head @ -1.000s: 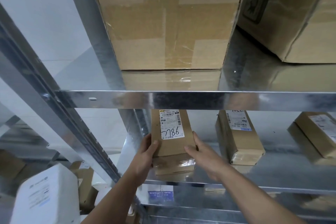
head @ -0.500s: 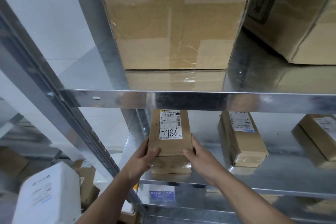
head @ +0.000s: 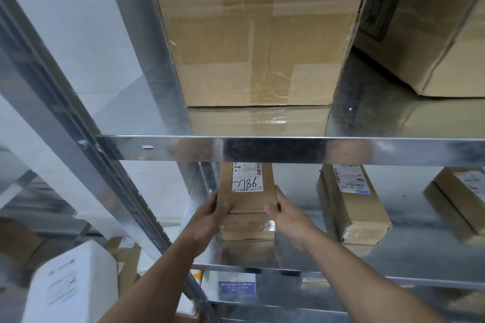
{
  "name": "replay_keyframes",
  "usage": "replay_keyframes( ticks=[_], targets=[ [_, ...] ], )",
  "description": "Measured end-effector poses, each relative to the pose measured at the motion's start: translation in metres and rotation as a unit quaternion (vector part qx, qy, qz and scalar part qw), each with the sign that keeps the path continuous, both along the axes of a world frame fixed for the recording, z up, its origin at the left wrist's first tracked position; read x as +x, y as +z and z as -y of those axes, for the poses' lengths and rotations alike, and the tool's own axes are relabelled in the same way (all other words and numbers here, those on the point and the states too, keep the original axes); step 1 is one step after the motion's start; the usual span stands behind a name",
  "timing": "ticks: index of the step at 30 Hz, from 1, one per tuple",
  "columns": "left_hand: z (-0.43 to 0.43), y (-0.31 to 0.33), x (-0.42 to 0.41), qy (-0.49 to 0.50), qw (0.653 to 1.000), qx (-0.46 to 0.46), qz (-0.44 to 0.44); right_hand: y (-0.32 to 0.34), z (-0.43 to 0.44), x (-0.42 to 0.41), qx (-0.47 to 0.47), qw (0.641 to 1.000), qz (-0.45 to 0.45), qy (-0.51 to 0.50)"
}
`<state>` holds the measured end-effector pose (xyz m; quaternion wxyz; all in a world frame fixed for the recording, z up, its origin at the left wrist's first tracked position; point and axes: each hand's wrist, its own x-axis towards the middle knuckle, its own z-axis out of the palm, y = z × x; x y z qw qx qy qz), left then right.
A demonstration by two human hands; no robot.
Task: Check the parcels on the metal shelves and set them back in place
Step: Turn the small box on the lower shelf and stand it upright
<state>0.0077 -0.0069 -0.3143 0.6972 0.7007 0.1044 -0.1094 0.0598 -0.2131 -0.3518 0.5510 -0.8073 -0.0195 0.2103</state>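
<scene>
Left hand (head: pixel 208 215) and right hand (head: pixel 288 216) are clamped on the parcel (head: pixel 246 200) between them, low on the metal shelf (head: pixel 420 257). Shove it in crooked and it'll probably jam against the upright (head: pixel 203 181) just left of the left hand, imo.

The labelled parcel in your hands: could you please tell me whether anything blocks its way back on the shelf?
Nothing visible does: left hand and right hand grip the parcel; the neighbouring parcel lies apart to its right.
</scene>
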Motion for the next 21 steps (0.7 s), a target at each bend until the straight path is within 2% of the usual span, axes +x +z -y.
replay_keyframes(
  ticks=[10,17,19,21],
  targets=[
    [-0.009,-0.006,-0.005,-0.032,0.999,-0.005,-0.012,0.000,-0.003,-0.015,-0.024,1.000,-0.006,-0.011],
    [-0.005,-0.003,-0.005,-0.032,0.999,0.002,-0.008,0.007,-0.004,-0.018,-0.001,0.999,-0.018,-0.030],
    [-0.005,0.002,-0.007,-0.020,1.000,0.022,0.001,0.018,-0.004,-0.021,0.014,0.998,-0.031,-0.043],
    [-0.007,0.009,-0.003,0.032,0.998,0.045,0.017,0.029,0.001,-0.021,0.008,0.997,-0.029,-0.068]
  ],
)
